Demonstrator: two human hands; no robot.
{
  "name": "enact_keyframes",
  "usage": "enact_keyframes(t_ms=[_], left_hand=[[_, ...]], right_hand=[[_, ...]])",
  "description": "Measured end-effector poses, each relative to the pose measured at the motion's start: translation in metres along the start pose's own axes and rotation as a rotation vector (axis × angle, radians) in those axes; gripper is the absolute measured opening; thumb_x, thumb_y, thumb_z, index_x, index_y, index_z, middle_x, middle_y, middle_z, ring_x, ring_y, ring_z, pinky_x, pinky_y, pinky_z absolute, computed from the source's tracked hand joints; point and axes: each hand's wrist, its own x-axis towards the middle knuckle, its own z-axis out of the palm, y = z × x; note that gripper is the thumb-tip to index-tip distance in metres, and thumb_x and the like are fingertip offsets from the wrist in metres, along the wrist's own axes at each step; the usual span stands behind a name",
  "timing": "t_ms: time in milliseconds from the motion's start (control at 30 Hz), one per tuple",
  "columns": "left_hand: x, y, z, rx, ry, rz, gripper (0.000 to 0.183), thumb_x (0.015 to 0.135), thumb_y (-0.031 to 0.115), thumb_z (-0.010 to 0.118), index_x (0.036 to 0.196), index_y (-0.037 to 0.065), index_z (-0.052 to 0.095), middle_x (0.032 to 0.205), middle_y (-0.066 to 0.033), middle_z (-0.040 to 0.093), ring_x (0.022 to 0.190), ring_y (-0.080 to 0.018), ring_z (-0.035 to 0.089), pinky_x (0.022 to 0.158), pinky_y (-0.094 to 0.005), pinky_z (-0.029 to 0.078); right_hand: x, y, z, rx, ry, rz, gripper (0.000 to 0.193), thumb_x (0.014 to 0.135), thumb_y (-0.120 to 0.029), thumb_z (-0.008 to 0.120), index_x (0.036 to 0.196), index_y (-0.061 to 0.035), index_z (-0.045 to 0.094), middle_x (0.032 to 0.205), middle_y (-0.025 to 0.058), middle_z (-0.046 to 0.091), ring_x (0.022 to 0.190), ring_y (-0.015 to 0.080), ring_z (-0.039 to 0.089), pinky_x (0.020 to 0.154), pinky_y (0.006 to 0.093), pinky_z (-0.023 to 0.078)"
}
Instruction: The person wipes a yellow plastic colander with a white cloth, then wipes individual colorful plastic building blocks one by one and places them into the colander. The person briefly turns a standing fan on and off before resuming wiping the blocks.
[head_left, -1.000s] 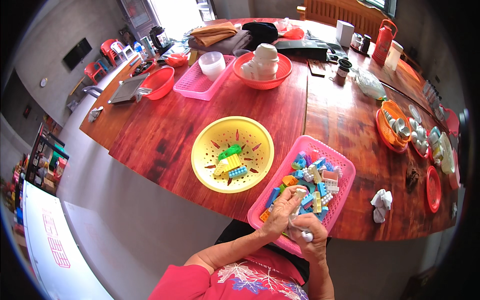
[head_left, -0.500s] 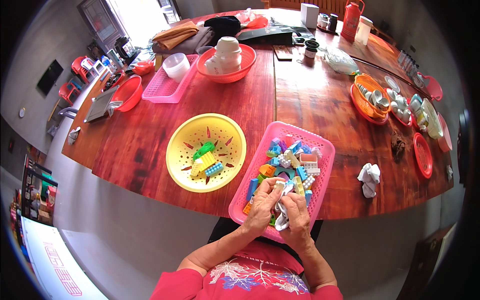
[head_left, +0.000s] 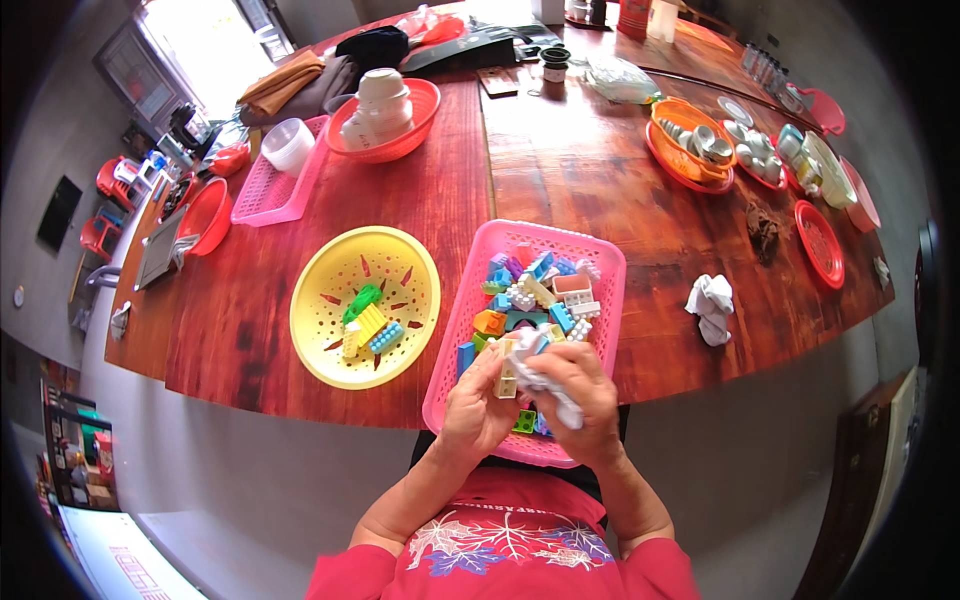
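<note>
One rectangular pale yellow plastic block [head_left: 507, 386] and one crumpled soft white cloth [head_left: 548, 382], both in hand

On my remote feed, the bare left hand [head_left: 474, 412] is mostly closed, thumb and fingers pinching the block, which sits above the near part of a rectangular pink perforated plastic basket [head_left: 615, 285]. The bare right hand [head_left: 583, 395] is curled around the cloth; I see the cloth against the block's right side. Part of the right-hand grip is hidden.

Basket: holds many loose multicoloured plastic blocks [head_left: 572, 285]; its near end juts past the edge of the reddish-brown wooden table [head_left: 240, 330].

Left of the basket, just beside it: a round yellow plastic colander [head_left: 412, 268]. Inside I note a green piece [head_left: 362, 300], a yellow block [head_left: 371, 321] and a studded light-blue block [head_left: 386, 338], close together.

Right of the basket, apart from it: a crumpled white wad [head_left: 711, 308], material unclear to me.
</note>
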Motion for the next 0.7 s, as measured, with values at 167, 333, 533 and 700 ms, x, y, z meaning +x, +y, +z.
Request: enact_keyframes(t_ms=[167,333,533,700], left_hand=[[-0.002,-0.003,-0.005,-0.009,-0.018,0.037,0.029,0.101,0.020,0.035,0.124,0.005,0.045,0.112,-0.0075,0.057,0.104,-0.0156,0.056,0.093,-0.0325,0.043],[0.000,-0.005,-0.015,0.023,-0.043,0.076,0.025,0.100,0.014,0.040,0.122,0.004,0.045,0.109,-0.0080,0.057,0.100,-0.0152,0.057,0.089,-0.0295,0.046],[-0.004,-0.007,0.004,0.206,-0.036,0.222,0.029,0.099,0.014,0.043,0.125,0.004,0.040,0.113,-0.0073,0.053,0.103,-0.0137,0.054,0.093,-0.0294,0.043],[-0.004,-0.011,-0.014,0.324,-0.050,0.259,0.030,0.098,0.015,0.046,0.125,0.004,0.041,0.113,-0.0062,0.052,0.103,-0.0123,0.053,0.092,-0.0273,0.041]], right_hand=[[-0.013,0.004,0.017,-0.194,-0.098,0.018,0.046,0.063,0.006,0.064,0.108,0.0001,0.058,0.101,0.0163,0.054,0.096,0.0347,0.054,0.083,0.0422,0.045],[-0.022,0.007,0.022,-0.102,-0.050,0.064,0.040,0.063,0.007,0.063,0.103,0.0012,0.059,0.100,0.0170,0.054,0.092,0.0347,0.054,0.078,0.0410,0.047],[-0.023,0.008,0.021,-0.099,-0.026,0.035,0.047,0.065,0.008,0.065,0.111,0.0008,0.059,0.101,0.0146,0.053,0.093,0.0306,0.055,0.079,0.0371,0.048],[-0.020,0.015,0.019,0.224,-0.102,0.225,0.036,0.071,0.007,0.063,0.106,-0.0007,0.060,0.098,0.0111,0.053,0.089,0.0241,0.056,0.075,0.0316,0.048]])
